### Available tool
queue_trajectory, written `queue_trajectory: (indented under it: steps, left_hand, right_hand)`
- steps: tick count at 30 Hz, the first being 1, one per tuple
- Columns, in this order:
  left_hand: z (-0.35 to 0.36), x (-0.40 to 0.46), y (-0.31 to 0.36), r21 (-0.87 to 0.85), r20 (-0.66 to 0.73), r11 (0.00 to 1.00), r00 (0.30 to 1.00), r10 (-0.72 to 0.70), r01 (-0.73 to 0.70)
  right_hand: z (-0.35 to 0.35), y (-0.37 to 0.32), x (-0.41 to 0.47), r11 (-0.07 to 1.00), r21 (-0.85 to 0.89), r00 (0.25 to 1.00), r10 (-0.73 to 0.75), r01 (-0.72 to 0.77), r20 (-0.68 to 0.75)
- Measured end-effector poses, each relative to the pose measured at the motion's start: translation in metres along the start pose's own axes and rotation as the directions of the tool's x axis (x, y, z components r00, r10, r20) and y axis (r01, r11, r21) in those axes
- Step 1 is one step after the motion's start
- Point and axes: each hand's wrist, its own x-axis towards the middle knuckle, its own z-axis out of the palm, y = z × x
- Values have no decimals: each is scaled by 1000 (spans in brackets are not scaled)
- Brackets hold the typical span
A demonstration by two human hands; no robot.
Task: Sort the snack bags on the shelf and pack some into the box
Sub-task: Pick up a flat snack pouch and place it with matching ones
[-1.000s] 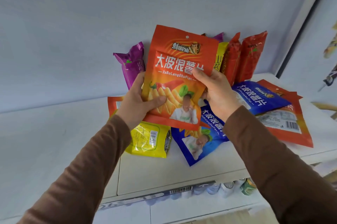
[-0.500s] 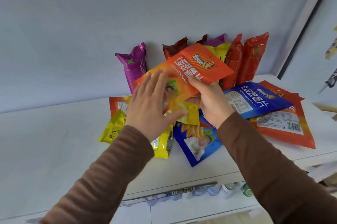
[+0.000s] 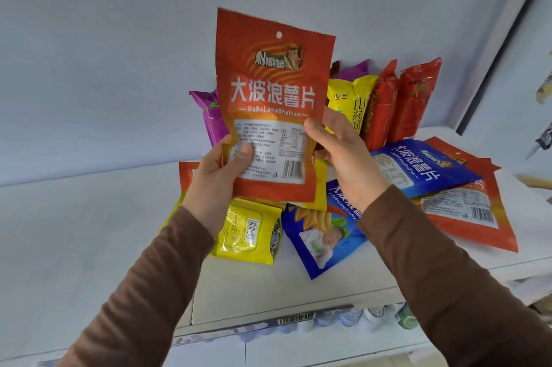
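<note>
Both hands grasp the orange bag [image 3: 273, 104], held upright above the shelf [image 3: 89, 232] with its printed back panel facing the camera: the left hand [image 3: 219, 178] pinches the lower left edge, thumb on the label, and the right hand [image 3: 343, 154] grips the right edge. It looks light, thin and crinkly, with a glossy film that could slip and chips likely fragile inside. Sealed edges make the safest hold; squeezing the middle risks crushing.
</note>
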Motion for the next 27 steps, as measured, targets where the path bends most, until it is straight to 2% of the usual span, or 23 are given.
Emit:
queue_trajectory:
  steps: [2, 5, 8, 11, 14, 18, 23, 27]
  left_hand:
    - [-1, -1, -5, -100, 1, 991, 996, -93, 93]
    - [-3, -1, -14, -98, -31, 986, 990, -138, 134]
    - [-10, -7, -18, -95, -68, 983, 984, -164, 158]
    - [-26, -17, -18, -52, -91, 987, 983, -159, 155]
    - [-58, -29, -15, 46, -79, 994, 992, -96, 100]
    - [-118, -44, -4, 176, -97, 984, 995, -12, 29]
    - [-229, -65, 8, 243, -179, 969, 984, -5, 49]
    - [-333, -83, 14, 270, -255, 957, 966, -32, 103]
  right_hand:
    - [-1, 0, 2, 998, 52, 997, 43, -46, 58]
    - [1, 0, 2, 982, 141, 984, 106, -126, 142]
    - [6, 3, 4, 975, 173, 984, 119, -141, 131]
    - [18, 6, 5, 973, 175, 985, 132, -150, 113]
    - [44, 9, 3, 976, 164, 983, 120, -142, 138]
    - [103, 15, -3, 987, 94, 973, 109, -131, 203]
    - [206, 22, -1, 984, 95, 964, 122, -148, 238]
    - [313, 44, 1, 984, 29, 950, 159, -173, 267]
